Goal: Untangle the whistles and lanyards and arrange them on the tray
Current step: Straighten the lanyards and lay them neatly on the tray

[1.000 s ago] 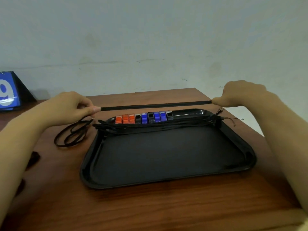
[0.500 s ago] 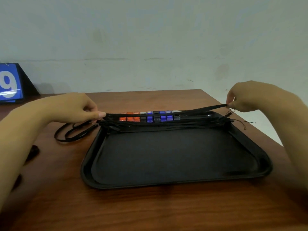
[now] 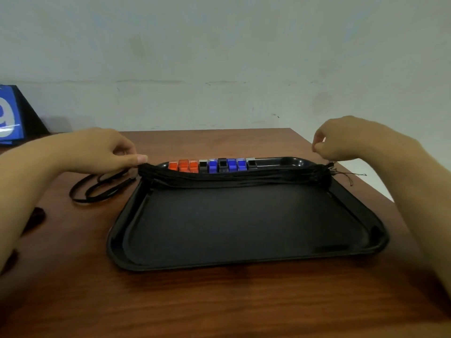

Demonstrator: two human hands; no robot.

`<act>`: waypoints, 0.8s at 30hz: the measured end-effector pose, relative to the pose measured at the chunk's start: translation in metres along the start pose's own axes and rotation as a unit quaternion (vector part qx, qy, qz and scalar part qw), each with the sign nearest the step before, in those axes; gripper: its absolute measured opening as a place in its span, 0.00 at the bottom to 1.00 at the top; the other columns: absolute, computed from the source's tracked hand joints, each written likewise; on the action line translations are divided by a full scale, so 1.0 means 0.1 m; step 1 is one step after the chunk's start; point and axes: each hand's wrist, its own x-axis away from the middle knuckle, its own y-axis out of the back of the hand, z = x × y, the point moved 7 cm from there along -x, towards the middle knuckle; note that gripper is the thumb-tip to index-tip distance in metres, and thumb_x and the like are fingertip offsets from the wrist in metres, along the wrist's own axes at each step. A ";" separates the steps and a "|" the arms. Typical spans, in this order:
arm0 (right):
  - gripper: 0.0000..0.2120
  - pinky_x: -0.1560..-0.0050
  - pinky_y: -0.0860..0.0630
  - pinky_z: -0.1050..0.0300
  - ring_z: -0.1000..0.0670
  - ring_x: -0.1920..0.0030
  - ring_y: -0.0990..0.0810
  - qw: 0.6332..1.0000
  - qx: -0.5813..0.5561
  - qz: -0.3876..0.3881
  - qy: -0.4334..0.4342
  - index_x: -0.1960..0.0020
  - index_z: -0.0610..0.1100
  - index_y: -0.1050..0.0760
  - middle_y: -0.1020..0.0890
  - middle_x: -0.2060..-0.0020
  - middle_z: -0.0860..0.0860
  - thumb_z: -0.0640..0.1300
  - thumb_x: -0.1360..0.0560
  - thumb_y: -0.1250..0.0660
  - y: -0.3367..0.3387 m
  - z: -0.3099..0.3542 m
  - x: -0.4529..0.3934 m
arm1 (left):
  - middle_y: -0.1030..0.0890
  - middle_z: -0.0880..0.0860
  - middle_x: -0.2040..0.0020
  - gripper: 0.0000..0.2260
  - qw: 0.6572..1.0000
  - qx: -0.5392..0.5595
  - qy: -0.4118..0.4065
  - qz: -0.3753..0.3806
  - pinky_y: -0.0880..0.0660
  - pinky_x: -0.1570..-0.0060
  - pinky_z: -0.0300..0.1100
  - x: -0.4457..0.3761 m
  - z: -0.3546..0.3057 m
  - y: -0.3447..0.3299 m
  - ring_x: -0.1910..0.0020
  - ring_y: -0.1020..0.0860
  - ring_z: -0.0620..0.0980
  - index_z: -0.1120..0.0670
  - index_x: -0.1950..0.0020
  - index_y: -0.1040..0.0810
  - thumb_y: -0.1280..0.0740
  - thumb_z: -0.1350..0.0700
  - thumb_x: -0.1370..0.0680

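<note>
1. The left hand (image 3: 97, 152) kept a closed grip on the left end of the bundle of black lanyards (image 3: 234, 178), its fingertips curled down onto the straps at the tray's far left corner.
2. The right hand (image 3: 353, 140) hovered just above the bundle's right end with its fingers curled; whether that grip actually pinched a strap could not be told.
3. The lanyards lay stretched side by side across the far part of the black tray (image 3: 244, 261), from its left rim to its right rim, with thin cord ends (image 3: 351, 176) trailing over the right rim onto the surface.
4. Just behind the lanyards, a row of whistles (image 3: 212, 165) stood along the tray's far wall: orange at the left, then black, blue and grey ones.
5. A loose black strap loop (image 3: 97, 189) lay on the wooden surface (image 3: 219, 303) left of the tray, beneath the left hand.
6. A blue sign (image 3: 9, 115) stood at the far left edge.
</note>
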 end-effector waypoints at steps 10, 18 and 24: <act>0.13 0.54 0.27 0.56 0.54 0.58 0.23 0.973 -0.079 -0.046 0.211 0.45 0.54 0.17 0.18 0.54 0.52 0.45 0.22 0.39 0.02 0.68 0.20 | 0.19 0.47 0.55 0.10 0.991 -0.019 0.099 0.092 0.23 0.63 0.43 -0.03 0.31 -0.13 0.61 0.18 0.51 0.46 0.47 0.23 0.37 0.42 0.20; 0.13 0.61 0.34 0.69 0.64 0.62 0.27 0.961 -0.122 -0.049 0.244 0.47 0.55 0.16 0.25 0.63 0.63 0.44 0.22 0.38 -0.03 0.78 0.24 | 0.17 0.52 0.53 0.10 0.971 -0.040 0.113 0.205 0.24 0.63 0.41 0.11 0.21 -0.31 0.64 0.19 0.48 0.46 0.48 0.24 0.29 0.42 0.24; 0.12 0.58 0.31 0.65 0.62 0.59 0.25 0.957 -0.122 -0.053 0.257 0.46 0.56 0.17 0.25 0.62 0.64 0.46 0.21 0.38 0.00 0.80 0.24 | 0.19 0.47 0.55 0.07 0.985 -0.092 0.103 0.108 0.27 0.51 0.46 0.04 0.24 -0.15 0.55 0.22 0.48 0.46 0.57 0.23 0.32 0.47 0.21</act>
